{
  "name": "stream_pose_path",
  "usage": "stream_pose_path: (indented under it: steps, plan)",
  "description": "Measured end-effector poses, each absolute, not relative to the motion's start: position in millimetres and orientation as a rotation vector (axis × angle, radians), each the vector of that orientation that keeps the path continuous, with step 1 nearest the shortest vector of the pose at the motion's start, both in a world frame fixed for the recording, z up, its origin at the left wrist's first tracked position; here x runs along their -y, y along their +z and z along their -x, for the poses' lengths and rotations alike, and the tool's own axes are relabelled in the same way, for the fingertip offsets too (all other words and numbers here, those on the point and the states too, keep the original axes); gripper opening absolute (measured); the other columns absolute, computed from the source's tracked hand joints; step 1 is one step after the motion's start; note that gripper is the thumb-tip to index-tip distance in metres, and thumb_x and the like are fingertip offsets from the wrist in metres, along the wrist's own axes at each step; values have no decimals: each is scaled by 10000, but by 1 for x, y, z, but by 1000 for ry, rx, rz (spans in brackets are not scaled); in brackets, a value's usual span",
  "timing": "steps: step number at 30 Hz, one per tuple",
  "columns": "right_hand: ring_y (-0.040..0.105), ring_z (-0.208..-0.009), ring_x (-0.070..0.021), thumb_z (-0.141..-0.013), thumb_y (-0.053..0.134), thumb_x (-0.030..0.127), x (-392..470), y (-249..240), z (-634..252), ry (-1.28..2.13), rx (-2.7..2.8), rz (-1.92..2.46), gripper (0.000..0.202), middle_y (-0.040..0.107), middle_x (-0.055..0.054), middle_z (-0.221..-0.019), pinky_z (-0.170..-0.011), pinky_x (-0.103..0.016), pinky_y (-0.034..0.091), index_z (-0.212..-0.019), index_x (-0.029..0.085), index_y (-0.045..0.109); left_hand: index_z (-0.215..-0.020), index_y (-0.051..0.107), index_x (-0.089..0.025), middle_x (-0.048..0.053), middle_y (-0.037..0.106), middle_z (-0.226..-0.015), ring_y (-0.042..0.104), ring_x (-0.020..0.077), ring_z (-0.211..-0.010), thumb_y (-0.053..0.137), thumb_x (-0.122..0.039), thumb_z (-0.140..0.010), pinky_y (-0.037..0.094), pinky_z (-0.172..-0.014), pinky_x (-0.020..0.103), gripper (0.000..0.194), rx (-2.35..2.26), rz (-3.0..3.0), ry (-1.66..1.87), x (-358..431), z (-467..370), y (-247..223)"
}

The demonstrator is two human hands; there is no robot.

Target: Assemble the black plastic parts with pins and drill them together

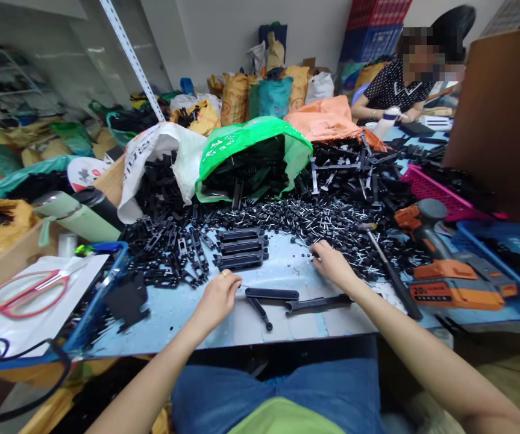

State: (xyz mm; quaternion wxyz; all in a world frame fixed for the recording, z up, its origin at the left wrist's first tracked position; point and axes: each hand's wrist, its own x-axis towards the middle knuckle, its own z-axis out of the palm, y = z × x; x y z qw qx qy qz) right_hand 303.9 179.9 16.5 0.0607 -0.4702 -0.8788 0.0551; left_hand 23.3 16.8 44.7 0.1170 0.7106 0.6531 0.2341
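Note:
My left hand [221, 294] is closed in a pinch above the blue tabletop; anything between its fingertips is too small to name. My right hand [331, 263] reaches to the near edge of a heap of small black-headed screws [300, 214]. Its fingers are pinched, with a small dark bit at the tips that I cannot make out. Between the hands lies a hinged black plastic arm [272, 294], its thinner leg angled toward me. Beside it rests a longer black forked bar [318, 304]. Several assembled black arms [240, 247] are stacked behind my left hand.
Black links [173, 253] are heaped at left, near red-handled scissors [29, 292]. A hammer [390, 271] and an orange cordless drill [454, 283] lie at right. A green bag [250, 129] of black parts stands behind the screws. A co-worker [395, 90] sits at the far right.

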Motion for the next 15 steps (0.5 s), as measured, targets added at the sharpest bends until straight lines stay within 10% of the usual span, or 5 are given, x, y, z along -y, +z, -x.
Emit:
stream_pose_path:
  steps: [15]
  plan:
    - [589, -692, -130, -820, 551, 264, -118, 70, -280, 894, 2637, 974, 148, 641, -38, -817, -663, -236, 453, -889, 169, 641, -757, 525, -175, 74, 511, -849, 467, 207, -820, 341, 48, -753, 421, -712, 320, 289, -1974, -2331, 264, -23, -42, 57]
